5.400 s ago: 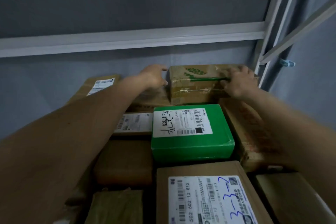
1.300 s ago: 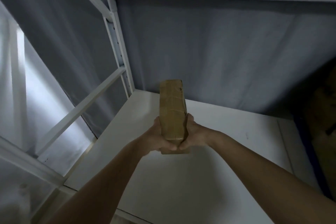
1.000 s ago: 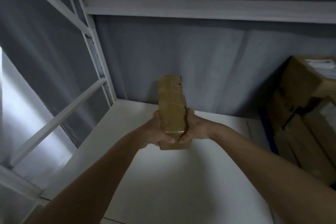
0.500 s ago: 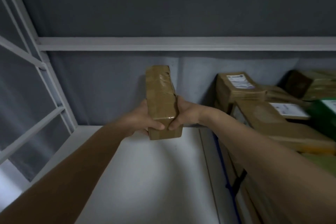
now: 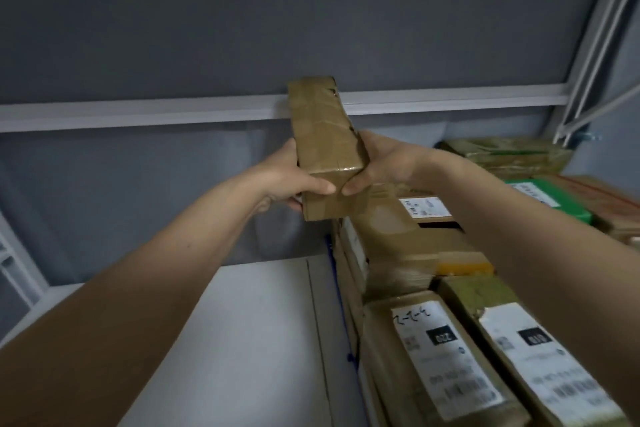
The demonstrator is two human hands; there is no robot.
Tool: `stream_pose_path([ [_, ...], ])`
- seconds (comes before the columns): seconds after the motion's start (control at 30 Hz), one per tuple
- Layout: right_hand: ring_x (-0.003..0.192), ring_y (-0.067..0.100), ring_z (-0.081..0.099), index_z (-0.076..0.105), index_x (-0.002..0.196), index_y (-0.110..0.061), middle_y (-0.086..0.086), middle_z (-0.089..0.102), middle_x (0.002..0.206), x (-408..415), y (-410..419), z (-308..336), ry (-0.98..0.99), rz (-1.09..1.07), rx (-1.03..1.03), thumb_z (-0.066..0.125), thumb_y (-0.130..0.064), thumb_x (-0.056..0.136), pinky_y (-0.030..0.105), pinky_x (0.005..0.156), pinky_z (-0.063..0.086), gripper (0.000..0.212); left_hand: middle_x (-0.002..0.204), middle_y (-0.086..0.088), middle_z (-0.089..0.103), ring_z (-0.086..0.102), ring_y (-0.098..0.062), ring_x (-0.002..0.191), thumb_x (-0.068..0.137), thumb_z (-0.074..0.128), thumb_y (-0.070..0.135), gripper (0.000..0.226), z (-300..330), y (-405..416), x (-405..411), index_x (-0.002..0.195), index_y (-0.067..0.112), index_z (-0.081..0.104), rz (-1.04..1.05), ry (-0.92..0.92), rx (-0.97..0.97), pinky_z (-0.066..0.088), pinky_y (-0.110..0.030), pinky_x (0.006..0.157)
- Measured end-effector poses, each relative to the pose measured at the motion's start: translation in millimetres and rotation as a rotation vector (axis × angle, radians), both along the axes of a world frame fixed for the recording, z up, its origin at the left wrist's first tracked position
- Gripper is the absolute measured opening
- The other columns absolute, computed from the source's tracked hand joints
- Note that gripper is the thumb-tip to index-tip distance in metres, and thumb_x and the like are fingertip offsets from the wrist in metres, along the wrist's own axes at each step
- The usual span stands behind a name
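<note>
A long, narrow brown cardboard box [image 5: 322, 135] wrapped in clear tape is held up in the air with its long side pointing away from me. My left hand [image 5: 294, 177] grips its left side, thumb on the near top edge. My right hand [image 5: 381, 163] grips its right side, thumb meeting the other near the front corner. The box hovers above the left edge of a stack of parcels on the white shelf [image 5: 242, 340].
Stacked cardboard parcels [image 5: 450, 340] with white shipping labels fill the right half of the shelf, with a green box [image 5: 550, 198] and a taped brown box [image 5: 502, 152] at the back. A grey fabric wall and white metal rack beam [image 5: 138, 111] lie behind.
My view has swung right and the narrow box has travelled with both hands from over the bare left part of the shelf to the edge of the parcel stack. The grip is unchanged.
</note>
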State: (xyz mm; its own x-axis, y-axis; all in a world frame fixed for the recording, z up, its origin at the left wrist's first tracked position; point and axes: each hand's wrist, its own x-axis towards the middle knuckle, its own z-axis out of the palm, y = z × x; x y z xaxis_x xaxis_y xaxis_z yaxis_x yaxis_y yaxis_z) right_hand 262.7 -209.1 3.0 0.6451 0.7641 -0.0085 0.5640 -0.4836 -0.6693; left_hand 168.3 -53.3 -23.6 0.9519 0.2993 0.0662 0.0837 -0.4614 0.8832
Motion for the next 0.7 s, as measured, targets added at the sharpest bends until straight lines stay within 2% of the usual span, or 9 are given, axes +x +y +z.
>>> stream_pose_path([
  [0.07,0.108,0.010,0.048,0.032,0.136,-0.019,-0.009,0.051,0.114,12.6,-26.4,6.7,-0.006,-0.036,0.003,0.082,-0.013,0.071,0.019,0.088,0.041,0.082,0.115,0.003,0.058,0.064,-0.020,0.098,0.075,0.079,0.012,0.070,6.5,-23.9,18.5,0.129,0.025,0.037,-0.028,-0.012,-0.003,0.060,-0.040,0.070],
  [0.13,0.099,0.008,0.048,0.035,0.131,-0.020,-0.012,0.050,0.104,25.7,-53.0,11.4,-0.017,-0.074,0.010,0.081,-0.012,0.072,0.018,0.081,0.039,0.075,0.117,0.002,0.059,0.064,-0.023,0.100,0.075,0.079,0.012,0.069,10.2,-47.1,36.9,0.129,0.025,0.038,-0.055,-0.009,-0.005,0.059,-0.043,0.075],
  [0.2,0.097,0.011,0.051,0.039,0.126,-0.018,-0.010,0.051,0.101,39.0,-78.6,15.0,-0.038,-0.116,0.001,0.081,-0.013,0.071,0.026,0.086,0.038,0.070,0.118,0.000,0.060,0.065,-0.024,0.099,0.075,0.079,0.014,0.068,12.2,-70.3,54.3,0.128,0.025,0.039,-0.072,-0.008,-0.006,0.059,-0.044,0.078],
  [0.37,0.105,0.022,0.058,0.047,0.120,-0.016,0.001,0.062,0.110,70.6,-129.8,12.1,-0.059,-0.178,-0.016,0.084,-0.013,0.067,0.041,0.097,0.048,0.065,0.117,-0.002,0.061,0.064,-0.024,0.101,0.076,0.079,0.014,0.067,12.0,-121.6,90.8,0.128,0.023,0.039,-0.092,0.011,-0.019,0.058,-0.046,0.081],
  [0.43,0.099,0.018,0.060,0.048,0.116,-0.015,-0.001,0.063,0.103,82.8,-146.7,5.5,-0.023,-0.188,-0.001,0.083,-0.008,0.068,0.033,0.090,0.050,0.059,0.118,-0.003,0.060,0.063,-0.025,0.103,0.075,0.079,0.014,0.068,8.3,-136.5,103.4,0.129,0.024,0.039,-0.101,0.032,-0.019,0.059,-0.045,0.080],
  [0.5,0.089,0.011,0.058,0.048,0.111,-0.015,-0.006,0.060,0.096,90.9,-160.2,-2.8,0.023,-0.188,0.022,0.079,-0.003,0.072,0.020,0.075,0.046,0.052,0.121,-0.003,0.059,0.062,-0.024,0.106,0.075,0.080,0.016,0.068,1.5,-149.0,114.4,0.130,0.022,0.040,-0.105,0.060,-0.002,0.059,-0.043,0.079],
  [0.53,0.089,0.011,0.057,0.048,0.112,-0.015,-0.006,0.059,0.096,94.5,-165.8,-7.3,0.030,-0.188,0.029,0.079,-0.003,0.072,0.019,0.073,0.045,0.052,0.121,-0.002,0.059,0.061,-0.023,0.107,0.075,0.080,0.017,0.067,-2.3,-154.8,118.9,0.130,0.021,0.040,-0.098,0.075,0.008,0.059,-0.043,0.079],
  [0.63,0.107,0.020,0.056,0.046,0.117,-0.015,0.001,0.060,0.112,106.2,-175.1,-22.9,0.038,-0.201,0.016,0.082,-0.007,0.070,0.031,0.094,0.046,0.060,0.123,-0.004,0.056,0.058,-0.024,0.110,0.076,0.079,0.020,0.067,-15.2,-166.7,130.1,0.130,0.019,0.040,-0.077,0.123,0.040,0.059,-0.042,0.078],
  [0.7,0.116,0.022,0.052,0.042,0.128,-0.015,0.003,0.056,0.122,110.0,-177.0,-32.4,0.050,-0.203,0.021,0.084,-0.009,0.067,0.038,0.104,0.042,0.075,0.125,-0.005,0.055,0.058,-0.024,0.110,0.076,0.079,0.022,0.069,-22.5,-171.6,135.3,0.131,0.018,0.038,-0.064,0.150,0.051,0.060,-0.042,0.078],
])
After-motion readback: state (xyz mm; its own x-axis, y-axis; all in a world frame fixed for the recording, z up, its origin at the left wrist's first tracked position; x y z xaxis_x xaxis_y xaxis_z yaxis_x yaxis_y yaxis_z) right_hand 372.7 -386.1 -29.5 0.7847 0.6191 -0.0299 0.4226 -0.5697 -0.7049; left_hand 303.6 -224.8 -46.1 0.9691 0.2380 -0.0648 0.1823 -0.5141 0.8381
